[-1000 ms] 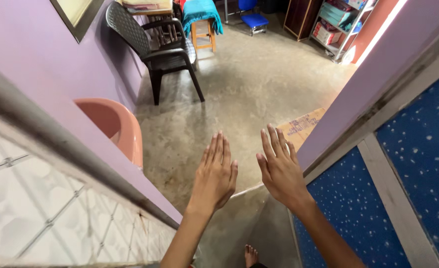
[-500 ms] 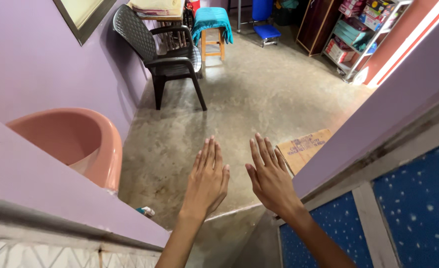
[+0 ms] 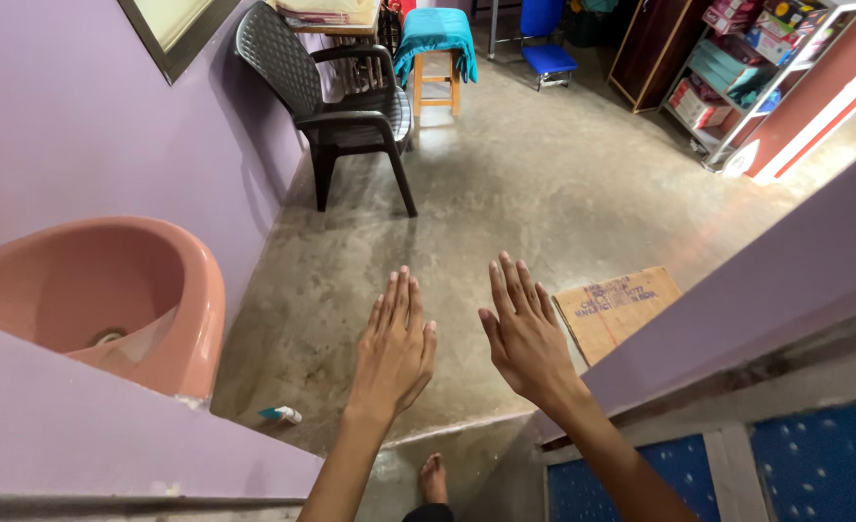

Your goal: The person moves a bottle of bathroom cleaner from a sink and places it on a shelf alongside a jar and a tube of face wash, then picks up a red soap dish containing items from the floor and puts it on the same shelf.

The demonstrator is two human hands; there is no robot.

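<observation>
Left hand (image 3: 392, 346) and right hand (image 3: 524, 333) held out flat, fingers spread, empty, palms down above the bare grey concrete floor (image 3: 544, 184), brown cardboard sheet (image 3: 618, 307) just beside the right hand, pink ceramic basin (image 3: 109, 295) at left.

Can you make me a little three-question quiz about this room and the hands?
1. True or false: the left hand and right hand are both empty, fingers spread.
2. What colour is the sink? A pink, B green, C white.
3. What lies flat on the floor nearest the right hand?

Key: 1 true. 2 A. 3 the cardboard.
</observation>
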